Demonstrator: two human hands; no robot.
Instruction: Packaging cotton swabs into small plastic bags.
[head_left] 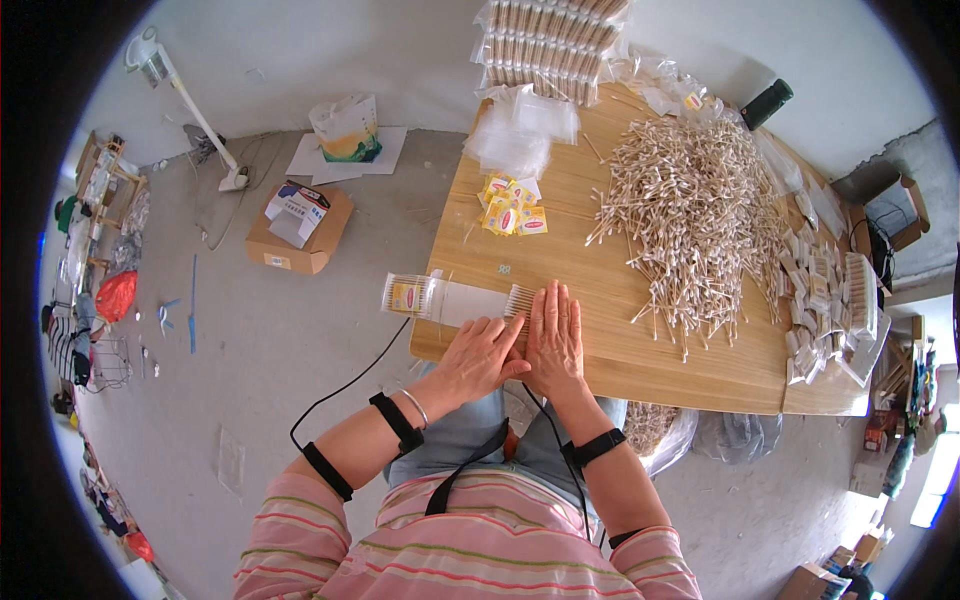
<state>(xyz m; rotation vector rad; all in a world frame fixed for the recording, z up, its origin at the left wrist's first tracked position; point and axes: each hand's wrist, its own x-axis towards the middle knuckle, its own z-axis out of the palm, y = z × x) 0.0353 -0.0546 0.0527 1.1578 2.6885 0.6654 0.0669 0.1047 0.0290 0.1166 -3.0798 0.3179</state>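
Observation:
At the near edge of the wooden table [590, 262], my right hand [555, 335] lies flat, its fingers straight and side by side. My left hand [476, 357] rests against it with fingers stretched toward the right one. A row of cotton swabs [517, 300] lies under and beside the fingers, its lower part hidden by them. Left of the swabs is a white rectangular sheet [472, 302]. A clear pack of swabs with a yellow label [407, 295] sits at the table's left edge, partly overhanging it.
A large heap of loose cotton swabs [690, 215] covers the right side. Yellow labels [513, 206], clear plastic bags [520, 130] and stacked swab packs [548, 45] lie farther back. A dark bottle [767, 104] stands by the wall. On the floor sits a cardboard box [300, 235].

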